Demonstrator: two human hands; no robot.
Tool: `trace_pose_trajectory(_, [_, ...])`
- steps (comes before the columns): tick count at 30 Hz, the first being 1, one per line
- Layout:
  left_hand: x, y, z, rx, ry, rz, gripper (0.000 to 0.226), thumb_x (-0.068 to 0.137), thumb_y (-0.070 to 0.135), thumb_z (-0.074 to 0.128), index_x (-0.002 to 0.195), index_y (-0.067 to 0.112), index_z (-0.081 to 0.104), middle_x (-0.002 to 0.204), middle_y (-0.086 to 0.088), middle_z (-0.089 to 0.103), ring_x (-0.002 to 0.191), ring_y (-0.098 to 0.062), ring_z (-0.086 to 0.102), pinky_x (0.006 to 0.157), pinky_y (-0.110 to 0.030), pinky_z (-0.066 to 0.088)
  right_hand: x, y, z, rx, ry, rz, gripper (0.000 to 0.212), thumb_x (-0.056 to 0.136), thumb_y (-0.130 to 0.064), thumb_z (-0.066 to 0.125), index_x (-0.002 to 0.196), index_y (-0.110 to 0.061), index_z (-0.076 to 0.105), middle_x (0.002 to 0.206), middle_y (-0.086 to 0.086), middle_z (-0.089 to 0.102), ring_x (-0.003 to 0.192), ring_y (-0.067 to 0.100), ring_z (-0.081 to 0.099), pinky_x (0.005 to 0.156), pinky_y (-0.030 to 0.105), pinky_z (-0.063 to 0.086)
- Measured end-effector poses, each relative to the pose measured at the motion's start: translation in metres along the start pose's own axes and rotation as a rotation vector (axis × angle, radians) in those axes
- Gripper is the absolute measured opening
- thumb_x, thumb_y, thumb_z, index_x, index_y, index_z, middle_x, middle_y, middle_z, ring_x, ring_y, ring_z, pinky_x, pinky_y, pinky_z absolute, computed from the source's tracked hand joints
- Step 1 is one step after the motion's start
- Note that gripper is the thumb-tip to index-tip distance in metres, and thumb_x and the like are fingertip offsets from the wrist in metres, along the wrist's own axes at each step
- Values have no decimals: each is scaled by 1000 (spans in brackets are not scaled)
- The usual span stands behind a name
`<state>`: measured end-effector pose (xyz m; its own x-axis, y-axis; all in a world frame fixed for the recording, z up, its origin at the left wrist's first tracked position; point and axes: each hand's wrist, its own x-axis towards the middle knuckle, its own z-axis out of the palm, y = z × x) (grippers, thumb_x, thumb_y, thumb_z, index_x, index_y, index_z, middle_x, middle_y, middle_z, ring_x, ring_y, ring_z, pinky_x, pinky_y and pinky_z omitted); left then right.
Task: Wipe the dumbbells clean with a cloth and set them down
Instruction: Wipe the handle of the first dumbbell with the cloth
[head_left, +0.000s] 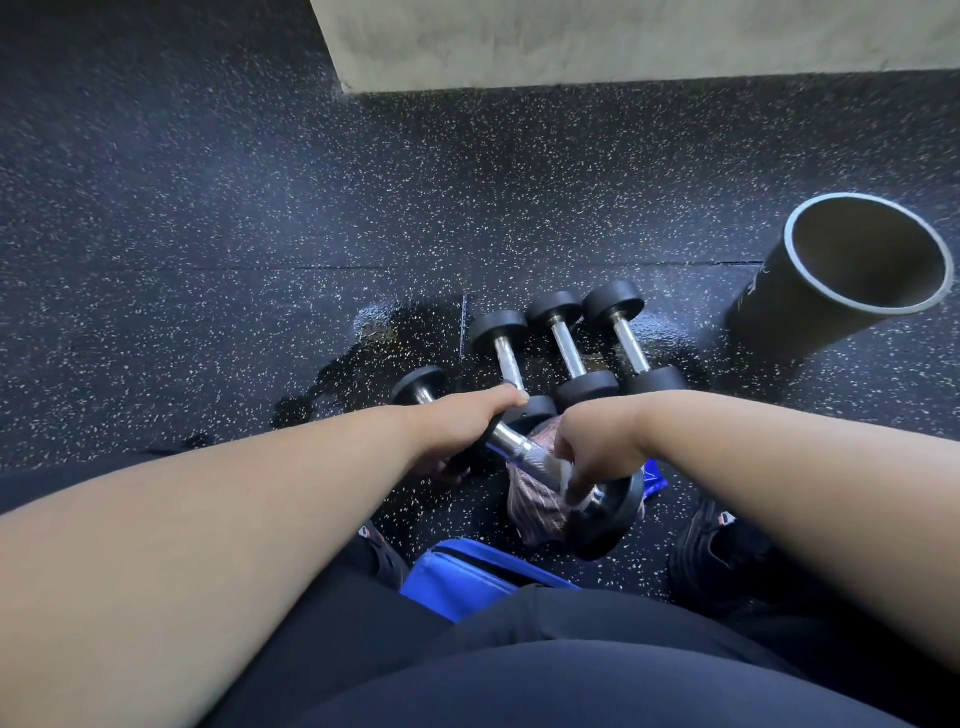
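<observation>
Head view: left hand (467, 431) clenched round the chrome handle of the held dumbbell (524, 454), right hand (592, 452) pinching the cloth (535, 514) against it, above speckled floor (208, 234). Just beyond, three dumbbells (563, 345) side by side on a wet patch (384, 332); black tube (831, 275) right, concrete block (623, 41) farther off. Fingertips hidden behind handle and cloth; blue item (467, 571) and shoes (711, 551) partly cut off; open floor left.

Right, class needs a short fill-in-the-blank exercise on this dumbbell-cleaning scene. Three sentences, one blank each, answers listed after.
1. Beyond the hands, ____ dumbbells lie side by side on the floor.
2. The left hand holds the lifted dumbbell by its ____ handle.
3. The right hand presses a ____ cloth against that handle.

Missing words: three; metal; white
</observation>
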<state>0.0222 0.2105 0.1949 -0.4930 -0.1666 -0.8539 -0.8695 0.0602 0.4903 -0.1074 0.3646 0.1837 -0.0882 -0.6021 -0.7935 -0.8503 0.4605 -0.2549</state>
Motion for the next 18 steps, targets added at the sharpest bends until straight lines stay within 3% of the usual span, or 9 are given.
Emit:
trace_pose_trajectory(3, [1,-1,0,0,17,-4,54,100,71,52,75,23,59,52,5,55,59,-19,50,60,-29,36,5,-1,7,204,129,-27,34,81,-52,82,75,-21,68,66,-5,64,63,15,55,59,32,43])
trace_pose_trajectory(8, [1,-1,1,-9,-3,4,56,103,66,49,69,23,59,53,4,54,49,-16,47,51,-22,31,14,-18,21,590,398,-20,29,83,-45,80,87,-17,75,76,0,75,63,13,63,67,35,55])
trace_pose_trajectory(11, [2,0,2,-34,-14,5,59,102,65,50,63,23,59,53,5,55,44,-13,48,53,-24,33,23,-29,30,514,483,-4,24,85,-48,72,90,-25,72,80,-6,73,75,16,69,73,36,58])
trace_pose_trajectory(13, [3,-1,2,-21,-16,5,60,103,66,49,63,23,59,53,6,56,43,-12,49,52,-23,33,23,-29,27,438,441,11,24,86,-50,64,85,-26,65,79,-6,69,75,19,66,68,33,53])
trace_pose_trajectory(15, [3,-1,2,-7,-14,1,59,103,67,48,66,23,59,53,6,57,44,-13,49,50,-21,33,19,-22,19,445,298,-29,24,90,-48,63,86,-24,65,79,-2,69,71,20,65,64,32,52])
trace_pose_trajectory(18, [5,-2,1,-4,6,-4,57,99,71,53,71,23,63,56,5,61,53,-16,52,58,-27,37,14,-2,11,382,103,-66,22,90,-48,71,97,-27,72,91,-6,76,88,17,70,87,36,55])
